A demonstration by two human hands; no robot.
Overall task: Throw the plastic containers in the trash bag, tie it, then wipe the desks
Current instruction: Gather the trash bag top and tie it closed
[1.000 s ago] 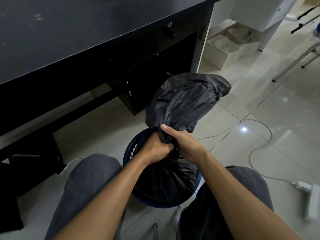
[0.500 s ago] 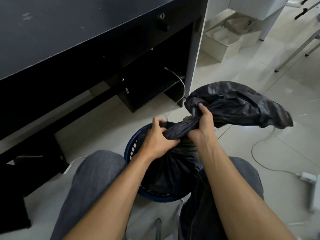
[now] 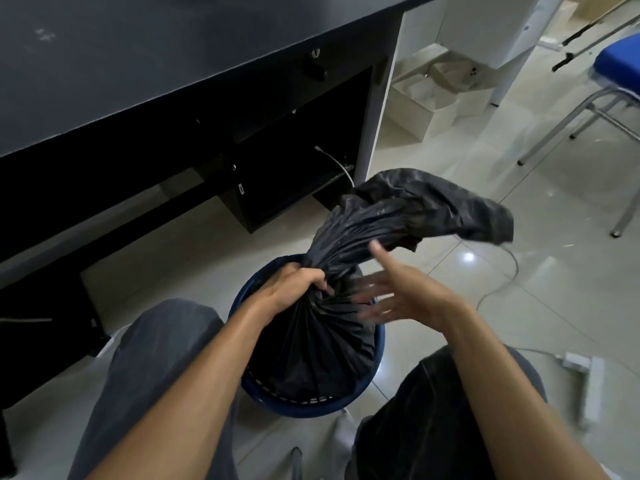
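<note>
Down between the knees, the trash bag (image 3: pixel 311 341) sits in a blue bin (image 3: pixel 379 344), its neck bunched in the closed left hand (image 3: pixel 294 284). Half a second ago the right hand (image 3: pixel 398 296) gripped the loose top; now it is open, blurred, holding nothing. No knot yet, likely reaching to loop.

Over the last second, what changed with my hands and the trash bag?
The right hand let go of the bag's loose top and now hangs open beside the neck. The top swung from upright out to the right. The left hand kept its grip on the gathered neck, and the trash bag stayed in the blue bin.
</note>
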